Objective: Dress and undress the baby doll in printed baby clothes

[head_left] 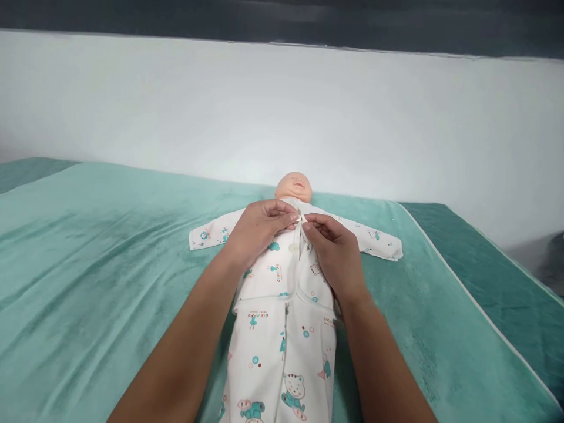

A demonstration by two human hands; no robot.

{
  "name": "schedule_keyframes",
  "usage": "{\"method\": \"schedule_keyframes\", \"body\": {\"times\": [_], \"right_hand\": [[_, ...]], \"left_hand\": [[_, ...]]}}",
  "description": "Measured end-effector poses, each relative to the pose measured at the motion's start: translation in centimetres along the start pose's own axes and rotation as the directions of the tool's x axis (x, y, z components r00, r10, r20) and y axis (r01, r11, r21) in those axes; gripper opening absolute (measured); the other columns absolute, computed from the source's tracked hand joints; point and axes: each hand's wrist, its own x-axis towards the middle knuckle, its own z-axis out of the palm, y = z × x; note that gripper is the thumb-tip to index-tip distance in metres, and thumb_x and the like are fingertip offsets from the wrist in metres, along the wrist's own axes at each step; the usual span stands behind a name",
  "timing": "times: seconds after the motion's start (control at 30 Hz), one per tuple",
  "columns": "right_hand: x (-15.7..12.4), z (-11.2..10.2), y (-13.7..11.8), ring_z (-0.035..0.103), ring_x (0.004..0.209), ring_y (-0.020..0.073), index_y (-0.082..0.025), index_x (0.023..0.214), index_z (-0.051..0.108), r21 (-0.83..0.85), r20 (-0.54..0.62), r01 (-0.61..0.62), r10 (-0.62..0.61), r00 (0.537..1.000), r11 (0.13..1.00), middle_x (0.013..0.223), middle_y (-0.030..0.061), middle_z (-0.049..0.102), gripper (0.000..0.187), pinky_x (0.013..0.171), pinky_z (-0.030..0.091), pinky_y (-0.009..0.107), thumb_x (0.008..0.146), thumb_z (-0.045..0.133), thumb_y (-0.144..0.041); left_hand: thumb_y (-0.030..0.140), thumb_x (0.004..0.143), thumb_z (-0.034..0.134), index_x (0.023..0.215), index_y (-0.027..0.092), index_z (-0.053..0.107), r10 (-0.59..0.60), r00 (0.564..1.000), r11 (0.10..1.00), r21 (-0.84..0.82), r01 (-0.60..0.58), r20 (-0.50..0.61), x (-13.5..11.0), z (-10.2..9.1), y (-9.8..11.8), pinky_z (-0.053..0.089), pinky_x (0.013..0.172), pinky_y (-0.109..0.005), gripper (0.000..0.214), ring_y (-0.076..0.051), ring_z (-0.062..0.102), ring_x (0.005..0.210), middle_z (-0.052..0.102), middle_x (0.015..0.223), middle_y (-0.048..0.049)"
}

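A baby doll (pixel 294 187) lies on its back, its head toward the wall. It wears a white printed shirt (pixel 268 273) with both sleeves spread out to the sides, and matching white printed trousers (pixel 259 358). At the upper chest, my left hand (pixel 267 223) pinches the left front edge of the shirt near a button. My right hand (pixel 332 244) pinches the opposite front edge, fingertips almost touching those of the left. A pale button (pixel 294 248) shows on the placket just below my fingers. Below it, the shirt's front edges part slightly toward the hem.
A light green blanket (pixel 110 252) with some creases lies under the doll. Darker green quilted bedding (pixel 493 276) shows at the right. Behind the bed stands a white wall (pixel 282 111) with a dark band along its top. A dark shape (pixel 556 261) sits at the far right edge.
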Motion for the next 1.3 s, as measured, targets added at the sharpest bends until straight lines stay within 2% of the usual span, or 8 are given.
{"method": "schedule_keyframes", "body": {"times": [0.17, 0.3, 0.43, 0.57, 0.73, 1.0, 1.13, 1.3], "right_hand": [[-0.1, 0.0, 0.1, 0.059, 0.073, 0.0124, -0.022, 0.097, 0.072, -0.027, -0.002, -0.025, 0.025, 1.0, 0.999, 0.082, 0.0, 0.068, 0.021, 0.068, 0.046, 0.025, 0.08, 0.07, -0.034], [-0.3, 0.2, -0.1, 0.054, 0.065, 0.012, -0.022, 0.097, 0.072, -0.178, 0.013, 0.04, -0.039, 0.999, 0.983, 0.074, -0.001, 0.065, 0.019, 0.064, 0.045, 0.026, 0.082, 0.066, -0.033], [-0.6, 0.3, -0.2, 0.058, 0.068, 0.0144, -0.023, 0.098, 0.069, -0.404, 0.065, 0.176, -0.163, 0.984, 0.898, 0.074, 0.0, 0.066, 0.015, 0.069, 0.046, 0.029, 0.086, 0.061, -0.028], [-0.7, 0.3, -0.3, 0.06, 0.072, 0.0164, -0.023, 0.101, 0.066, -0.515, 0.113, 0.249, -0.223, 0.968, 0.821, 0.078, 0.0017, 0.068, 0.016, 0.07, 0.045, 0.03, 0.088, 0.057, -0.027], [-0.7, 0.2, -0.5, 0.061, 0.071, 0.0156, -0.023, 0.1, 0.065, -0.496, 0.145, 0.233, -0.184, 0.972, 0.837, 0.077, -0.0002, 0.069, 0.015, 0.07, 0.045, 0.029, 0.087, 0.057, -0.024], [-0.7, 0.3, -0.6, 0.06, 0.066, 0.0143, -0.025, 0.107, 0.063, -0.485, 0.158, 0.208, -0.149, 0.976, 0.849, 0.073, -0.0025, 0.067, 0.023, 0.067, 0.045, 0.028, 0.084, 0.06, -0.023], [-0.8, 0.3, -0.6, 0.058, 0.064, 0.0132, -0.024, 0.117, 0.057, -0.43, 0.15, 0.176, -0.123, 0.981, 0.886, 0.073, -0.0032, 0.066, 0.033, 0.063, 0.045, 0.027, 0.085, 0.061, -0.026], [-0.8, 0.3, -0.5, 0.058, 0.067, 0.0133, -0.025, 0.123, 0.053, -0.415, 0.156, 0.18, -0.125, 0.98, 0.892, 0.075, -0.0031, 0.065, 0.04, 0.065, 0.046, 0.027, 0.083, 0.061, -0.024]], "left_hand": [[0.03, 0.071, 0.077, 0.08, 0.017, 0.066, 0.01, 1.0, 0.999, 0.039, -0.01, 0.003, 0.1, -0.5, -0.3, 0.046, 0.066, -0.023, 0.019, -0.011, 0.06, 0.071, 0.064, 0.076, -0.0007], [0.029, 0.067, 0.079, 0.08, 0.017, 0.065, -0.011, 1.0, 0.999, 0.05, 0.011, 0.0, 0.2, -0.5, -0.3, 0.044, 0.06, -0.022, 0.022, -0.011, 0.06, 0.066, 0.063, 0.07, 0.0006], [0.03, 0.065, 0.081, 0.079, 0.017, 0.064, -0.071, 0.997, 0.994, 0.077, 0.071, 0.0, 0.1, -0.6, -0.1, 0.04, 0.053, -0.021, 0.025, -0.009, 0.057, 0.059, 0.063, 0.067, 0.0011], [0.031, 0.062, 0.083, 0.081, 0.017, 0.065, -0.061, 0.998, 0.996, 0.069, 0.062, -0.01, 0.2, -0.4, -0.3, 0.042, 0.055, -0.021, 0.029, -0.008, 0.056, 0.057, 0.064, 0.069, 0.0013], [0.025, 0.063, 0.08, 0.086, 0.018, 0.066, -0.047, 0.999, 0.995, 0.086, 0.047, -0.01, 0.1, -0.1, -0.4, 0.046, 0.062, -0.024, 0.027, -0.01, 0.06, 0.063, 0.063, 0.072, 0.001], [0.016, 0.066, 0.072, 0.088, 0.019, 0.062, -0.086, 0.993, 0.996, 0.037, 0.084, 0.076, -0.3, -0.5, 0.3, 0.041, 0.058, -0.023, 0.025, -0.008, 0.052, 0.058, 0.058, 0.066, 0.0037], [0.019, 0.066, 0.072, 0.087, 0.021, 0.061, -0.143, 0.987, 0.987, 0.09, 0.136, 0.072, -0.2, -1.1, 0.4, 0.036, 0.053, -0.023, 0.023, -0.008, 0.049, 0.052, 0.059, 0.065, 0.0036], [0.016, 0.066, 0.066, 0.084, 0.021, 0.06, -0.111, 0.993, 0.983, 0.149, 0.104, 0.04, -0.3, -0.7, 0.6, 0.035, 0.05, -0.022, 0.02, -0.009, 0.049, 0.054, 0.061, 0.069, 0.0026]]}}
